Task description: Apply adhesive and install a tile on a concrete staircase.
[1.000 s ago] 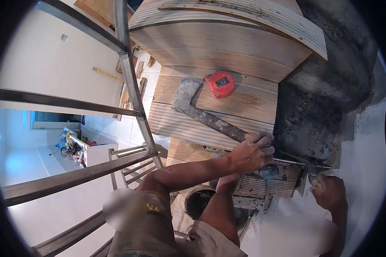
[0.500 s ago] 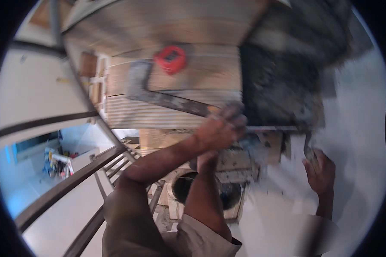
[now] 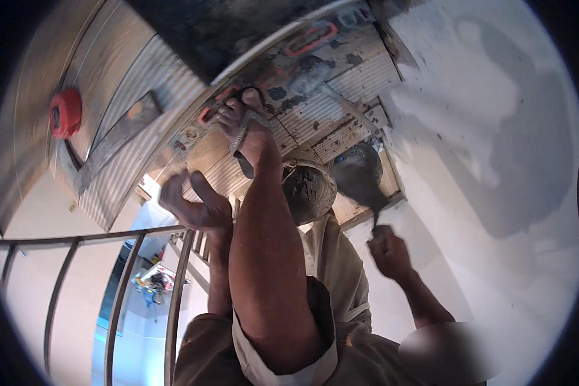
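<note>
My right hand is closed on the handle of a trowel, whose dark blade is over a round bucket beside the white wall. Nothing is in my left hand, which hovers by the stair railing with its thumb apart and its fingers loosely curled. Next to the trowel's bucket stands a second bucket with dark wet mix in it. On the wood-look tiled step at the left lie an L-shaped square and a red tape measure.
My sandalled foot stands on a mortar-spotted step. A long tool handle and a red-orange oblong piece lie there too. Dark mortar covers the upper step. A metal railing runs along the left, with a lower room beyond it.
My view has turned, so the step and square now appear farther left. My left hand has moved away from the square. My right hand has brought the trowel from near the wall to the bucket.
</note>
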Tool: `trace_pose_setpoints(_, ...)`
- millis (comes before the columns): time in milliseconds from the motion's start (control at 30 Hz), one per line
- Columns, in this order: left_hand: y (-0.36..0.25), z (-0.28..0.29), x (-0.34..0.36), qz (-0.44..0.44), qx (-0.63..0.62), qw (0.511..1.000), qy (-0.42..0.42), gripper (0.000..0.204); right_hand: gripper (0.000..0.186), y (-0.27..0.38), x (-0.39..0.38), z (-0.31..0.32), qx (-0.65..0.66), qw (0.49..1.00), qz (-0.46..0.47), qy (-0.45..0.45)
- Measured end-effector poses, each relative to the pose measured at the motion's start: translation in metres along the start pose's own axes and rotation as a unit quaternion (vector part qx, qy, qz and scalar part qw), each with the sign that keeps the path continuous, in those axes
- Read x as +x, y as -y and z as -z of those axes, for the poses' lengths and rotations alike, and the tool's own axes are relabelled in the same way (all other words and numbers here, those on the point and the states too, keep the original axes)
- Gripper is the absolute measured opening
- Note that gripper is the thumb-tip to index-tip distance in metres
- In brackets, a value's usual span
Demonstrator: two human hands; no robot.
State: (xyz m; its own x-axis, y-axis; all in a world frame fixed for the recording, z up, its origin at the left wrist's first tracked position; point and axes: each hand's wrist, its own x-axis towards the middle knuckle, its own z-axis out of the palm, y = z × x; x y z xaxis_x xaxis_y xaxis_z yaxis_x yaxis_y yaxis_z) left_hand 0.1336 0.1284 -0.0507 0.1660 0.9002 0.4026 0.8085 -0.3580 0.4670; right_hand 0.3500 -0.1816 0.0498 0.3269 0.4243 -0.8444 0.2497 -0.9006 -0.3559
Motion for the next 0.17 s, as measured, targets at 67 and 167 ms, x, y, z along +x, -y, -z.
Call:
trace_pose_setpoints(67, 0.011, 0.000, -0.048, 0.058, -0.054, 0.997, 0.022, 0.016, 0.037, -0.009, -0.010, -0.030, -0.058, 0.993, -0.034, 0.099)
trace_pose_setpoints(167, -0.024, -0.115, 0.032, 0.179, 0.343, 0.837, 0.386, 0.046, 0.045, -0.025, 0.019, -0.100, -0.053, 0.986, -0.010, 0.159)
